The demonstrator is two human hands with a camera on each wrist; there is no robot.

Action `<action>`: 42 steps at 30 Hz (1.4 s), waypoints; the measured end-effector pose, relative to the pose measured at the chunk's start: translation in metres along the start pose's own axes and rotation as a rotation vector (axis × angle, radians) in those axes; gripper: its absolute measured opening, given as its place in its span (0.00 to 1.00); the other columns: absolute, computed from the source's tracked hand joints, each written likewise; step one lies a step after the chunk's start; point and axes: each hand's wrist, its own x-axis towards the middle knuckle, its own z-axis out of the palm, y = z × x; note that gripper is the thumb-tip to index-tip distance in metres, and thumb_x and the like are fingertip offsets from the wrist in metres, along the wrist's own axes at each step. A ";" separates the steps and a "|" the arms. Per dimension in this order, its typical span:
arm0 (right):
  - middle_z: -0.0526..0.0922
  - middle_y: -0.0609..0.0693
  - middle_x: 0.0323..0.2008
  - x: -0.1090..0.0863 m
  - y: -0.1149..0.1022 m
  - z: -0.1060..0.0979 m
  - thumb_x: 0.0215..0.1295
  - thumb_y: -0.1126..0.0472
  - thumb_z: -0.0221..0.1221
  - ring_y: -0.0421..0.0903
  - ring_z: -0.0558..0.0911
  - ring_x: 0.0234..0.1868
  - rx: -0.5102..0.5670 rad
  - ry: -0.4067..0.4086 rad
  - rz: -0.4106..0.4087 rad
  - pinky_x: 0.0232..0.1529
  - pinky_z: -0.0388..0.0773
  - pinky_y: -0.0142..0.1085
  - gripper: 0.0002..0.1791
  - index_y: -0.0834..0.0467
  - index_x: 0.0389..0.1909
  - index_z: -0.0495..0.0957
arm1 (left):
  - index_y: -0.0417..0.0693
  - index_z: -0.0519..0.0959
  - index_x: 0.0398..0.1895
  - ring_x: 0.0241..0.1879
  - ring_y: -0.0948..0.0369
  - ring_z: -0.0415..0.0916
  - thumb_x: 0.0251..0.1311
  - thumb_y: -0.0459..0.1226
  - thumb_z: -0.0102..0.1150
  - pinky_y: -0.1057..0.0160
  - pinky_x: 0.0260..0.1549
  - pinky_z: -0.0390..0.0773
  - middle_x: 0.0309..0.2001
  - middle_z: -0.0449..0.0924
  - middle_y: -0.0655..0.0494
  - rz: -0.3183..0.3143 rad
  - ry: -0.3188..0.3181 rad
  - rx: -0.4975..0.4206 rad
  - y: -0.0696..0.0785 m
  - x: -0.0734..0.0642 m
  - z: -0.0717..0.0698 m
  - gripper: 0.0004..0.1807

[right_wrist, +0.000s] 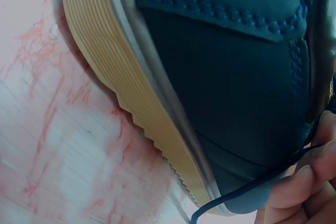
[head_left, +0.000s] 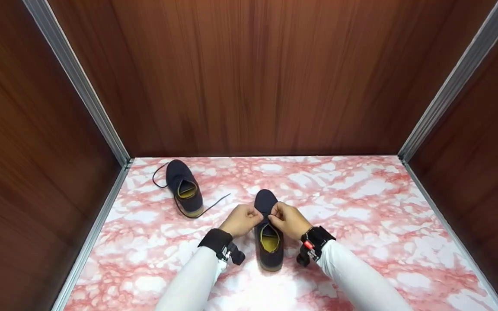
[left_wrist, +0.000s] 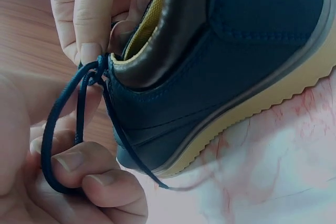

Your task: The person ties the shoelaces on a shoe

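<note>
Marbled surface (head_left: 361,246), yellow lining (head_left: 269,244) in shoe (left_wrist: 202,85)

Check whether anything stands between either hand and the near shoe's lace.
Nothing visible does. The left hand already holds a loop of the lace, and the right hand pinches it too. The far shoe lies off left.

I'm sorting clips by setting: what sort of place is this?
Probably a small purpose-built work booth: reddish-brown wood-grain panels on three sides, grey metal corner strips, and a red-and-white marbled surface.
</note>
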 end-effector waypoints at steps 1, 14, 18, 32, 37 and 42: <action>0.74 0.43 0.25 0.000 0.000 0.000 0.69 0.64 0.64 0.33 0.71 0.26 -0.002 -0.002 0.003 0.30 0.68 0.26 0.08 0.57 0.33 0.74 | 0.40 0.87 0.33 0.28 0.67 0.71 0.67 0.38 0.62 0.71 0.31 0.71 0.27 0.76 0.63 0.002 -0.004 0.006 0.000 0.000 0.000 0.10; 0.76 0.44 0.28 -0.003 0.000 -0.010 0.70 0.61 0.66 0.35 0.74 0.26 0.127 -0.101 0.060 0.28 0.71 0.26 0.09 0.59 0.37 0.75 | 0.41 0.87 0.31 0.26 0.69 0.72 0.62 0.35 0.67 0.73 0.28 0.71 0.26 0.78 0.65 0.005 -0.013 -0.074 -0.001 -0.001 0.004 0.06; 0.77 0.46 0.29 -0.003 0.001 -0.015 0.69 0.64 0.64 0.39 0.77 0.25 0.212 -0.181 0.125 0.24 0.75 0.28 0.08 0.62 0.42 0.76 | 0.42 0.87 0.32 0.26 0.69 0.73 0.63 0.36 0.67 0.72 0.29 0.72 0.26 0.78 0.65 0.004 -0.013 -0.071 -0.001 -0.001 0.005 0.06; 0.77 0.46 0.29 -0.004 0.002 -0.014 0.71 0.62 0.66 0.39 0.77 0.18 0.196 -0.119 0.096 0.19 0.74 0.26 0.08 0.59 0.36 0.76 | 0.41 0.87 0.34 0.24 0.70 0.70 0.65 0.36 0.67 0.73 0.27 0.69 0.25 0.77 0.65 0.015 -0.032 -0.073 0.000 -0.004 0.004 0.06; 0.76 0.44 0.29 -0.003 0.003 -0.013 0.71 0.59 0.67 0.36 0.73 0.18 0.174 -0.107 0.084 0.20 0.72 0.26 0.11 0.58 0.34 0.75 | 0.43 0.88 0.34 0.23 0.71 0.68 0.65 0.37 0.66 0.74 0.26 0.68 0.23 0.74 0.68 0.030 -0.029 -0.046 -0.003 -0.003 0.003 0.07; 0.76 0.45 0.29 -0.003 0.004 -0.013 0.68 0.58 0.69 0.33 0.71 0.20 0.145 -0.089 0.050 0.22 0.70 0.26 0.12 0.57 0.33 0.76 | 0.45 0.87 0.35 0.22 0.70 0.69 0.67 0.39 0.62 0.72 0.26 0.70 0.22 0.73 0.66 0.024 -0.017 -0.046 -0.006 -0.001 -0.001 0.08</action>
